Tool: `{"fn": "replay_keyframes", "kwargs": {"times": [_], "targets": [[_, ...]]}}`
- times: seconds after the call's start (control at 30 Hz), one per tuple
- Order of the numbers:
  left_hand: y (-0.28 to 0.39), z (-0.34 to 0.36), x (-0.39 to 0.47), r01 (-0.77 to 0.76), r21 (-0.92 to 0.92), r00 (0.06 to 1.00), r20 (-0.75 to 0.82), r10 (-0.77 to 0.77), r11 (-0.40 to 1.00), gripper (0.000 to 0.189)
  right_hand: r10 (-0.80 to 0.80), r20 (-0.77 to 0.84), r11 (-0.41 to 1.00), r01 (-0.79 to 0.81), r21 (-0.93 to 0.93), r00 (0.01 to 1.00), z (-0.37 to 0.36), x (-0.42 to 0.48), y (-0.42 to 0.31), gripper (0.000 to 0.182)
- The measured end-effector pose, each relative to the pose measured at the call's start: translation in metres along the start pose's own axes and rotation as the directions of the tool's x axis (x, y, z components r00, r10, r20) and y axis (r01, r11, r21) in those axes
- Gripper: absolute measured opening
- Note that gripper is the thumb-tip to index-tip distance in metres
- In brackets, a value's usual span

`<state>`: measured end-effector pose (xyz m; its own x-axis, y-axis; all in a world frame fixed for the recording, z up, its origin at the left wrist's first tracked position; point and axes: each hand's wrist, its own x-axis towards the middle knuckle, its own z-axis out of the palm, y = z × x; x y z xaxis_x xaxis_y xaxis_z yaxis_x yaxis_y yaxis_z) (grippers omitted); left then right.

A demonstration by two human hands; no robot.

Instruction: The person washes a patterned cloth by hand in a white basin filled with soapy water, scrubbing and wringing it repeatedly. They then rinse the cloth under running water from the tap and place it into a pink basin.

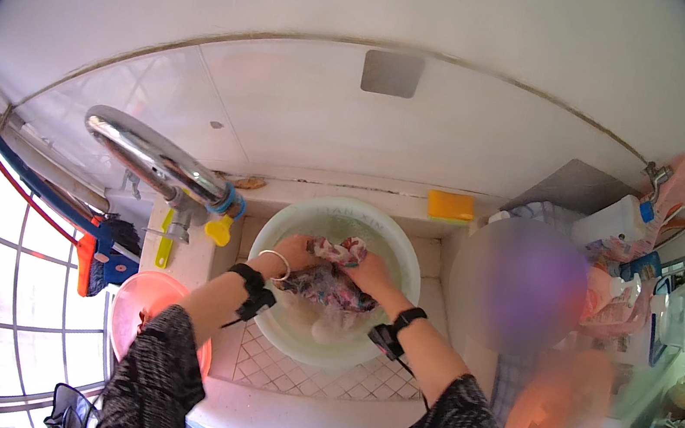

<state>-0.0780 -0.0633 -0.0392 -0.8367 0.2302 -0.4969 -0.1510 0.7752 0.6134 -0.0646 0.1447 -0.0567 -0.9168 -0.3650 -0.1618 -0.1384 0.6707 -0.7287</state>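
My left hand (295,253) and my right hand (371,276) are both over a pale green plastic basin (387,345) of cloudy water. Between them they grip a wet patterned cloth (337,251), its upper part bunched light with red marks. The darker, multicoloured part of the fabric (332,286) hangs below my hands into the water. Whether it is one piece or two, I cannot tell. Something pale (329,329) shows blurred under the surface nearer to me. A white bangle and a black strapped device sit on my left wrist; another device is on my right.
The basin stands in a tiled sink (268,368). At the left are a chrome faucet (154,151) with a yellow nozzle, a green-handled tool (165,241) and a pink basin (137,297). A yellow sponge (451,205) lies on the back ledge. An orange basin (556,421) stands at right.
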Motion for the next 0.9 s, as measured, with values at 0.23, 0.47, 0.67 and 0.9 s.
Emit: {"fn": "replay_keyframes", "kwargs": {"times": [0.23, 0.47, 0.67, 0.9], "targets": [[-0.026, -0.006, -0.078, -0.328, 0.202, 0.938, 0.183, 0.294, 0.923, 0.049, -0.074, 0.436, 0.933, 0.217, -0.288, 0.897, -0.060, -0.093, 0.008, 0.064], [-0.013, 0.048, -0.056, -0.196, 0.424, 0.980, 0.102, 0.169, 0.884, 0.095, 0.095, 0.201, 0.976, -0.051, -0.212, 0.975, -0.019, -0.071, -0.033, 0.073], [-0.013, 0.102, 0.016, -0.318, 0.872, 0.948, 0.301, 0.104, 0.372, 0.066, 0.270, 0.228, 0.854, -0.123, -0.506, 0.936, 0.041, -0.012, 0.000, 0.042], [0.002, 0.068, 0.056, 0.092, 0.135, 0.970, -0.236, -0.058, 0.987, 0.045, 0.314, -0.104, 0.946, -0.320, -0.045, 0.944, 0.021, 0.013, 0.031, 0.035]]}}
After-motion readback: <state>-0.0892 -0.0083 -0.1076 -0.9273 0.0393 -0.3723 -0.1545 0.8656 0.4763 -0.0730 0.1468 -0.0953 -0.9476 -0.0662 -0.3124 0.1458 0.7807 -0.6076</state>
